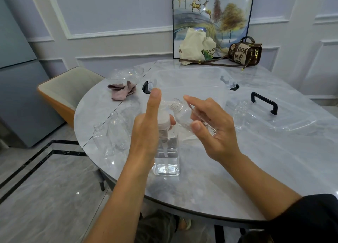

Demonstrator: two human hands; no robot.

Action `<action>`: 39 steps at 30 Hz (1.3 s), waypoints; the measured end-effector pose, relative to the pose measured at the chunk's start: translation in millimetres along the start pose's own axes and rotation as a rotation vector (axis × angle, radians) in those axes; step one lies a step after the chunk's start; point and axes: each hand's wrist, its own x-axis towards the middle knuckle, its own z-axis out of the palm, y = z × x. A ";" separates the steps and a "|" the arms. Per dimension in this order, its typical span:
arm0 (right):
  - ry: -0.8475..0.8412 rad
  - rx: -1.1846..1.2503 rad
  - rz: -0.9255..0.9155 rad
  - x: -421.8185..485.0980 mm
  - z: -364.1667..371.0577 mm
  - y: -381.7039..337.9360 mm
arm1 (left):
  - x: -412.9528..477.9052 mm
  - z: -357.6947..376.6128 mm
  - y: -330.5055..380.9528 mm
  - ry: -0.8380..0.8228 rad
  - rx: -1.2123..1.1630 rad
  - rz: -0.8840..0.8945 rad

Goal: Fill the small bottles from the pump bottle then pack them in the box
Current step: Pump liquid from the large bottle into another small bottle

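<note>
Curling round the white pump head, the fingers of my left hand (146,125) are gripping the top of the tall square clear plastic pump bottle (166,157), and my thumb is sticking straight up, off the bottle.

I am working at a rounded grey marble-look table (256,160) that is standing on a grey tiled floor with black border lines. An orange-and-cream upholstered chair (67,85) is sitting at its left side. Pale panelled walls are running behind. At the far edge, a framed painting of deer and trees (212,14) is leaning on the wall, with a cream canvas tote bag (195,45) and a brown patterned handbag (245,51) lying in front of it.

The pump bottle is standing upright near the front edge, and clear liquid is showing in its lower part. Behind it a large clear plastic box with black latches (190,82) is lying open. Its clear lid with a black handle (292,118) is resting on the table to the right. Two uncapped small clear bottles (99,138) are standing just left of the pump bottle, and a third small bottle (240,114) is standing beside the lid. A crumpled mauve cloth (122,91) is lying at the far left beside a clear bowl (128,72).

My right hand (214,131) is pinching a tilted small clear bottle (182,114) between thumb and fingers, the index finger stretching out above it. Its open threaded neck is pointing up and left, close beside the pump's spout. I cannot tell whether anything is in it.
</note>
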 end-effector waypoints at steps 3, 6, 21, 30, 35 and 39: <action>0.006 -0.004 -0.019 -0.2 0.1 -1.6 | -0.7 -0.6 0.3 0.008 0.015 0.015; 0.010 0.003 -0.019 0.1 -0.2 -3.3 | -0.8 -0.3 0.3 0.016 0.049 0.020; 0.029 -0.027 -0.028 0.3 0.1 -7.3 | 0.3 0.2 5.1 0.038 0.022 -0.043; -0.013 -0.034 0.000 -0.8 -1.3 -2.7 | 3.0 0.0 4.1 0.033 0.044 -0.021; -0.007 0.002 0.032 -0.9 -0.4 -3.7 | 0.8 0.0 3.6 0.027 0.038 -0.048; -0.018 0.009 0.058 -0.9 0.5 -6.0 | -2.6 0.2 4.4 0.013 0.046 -0.018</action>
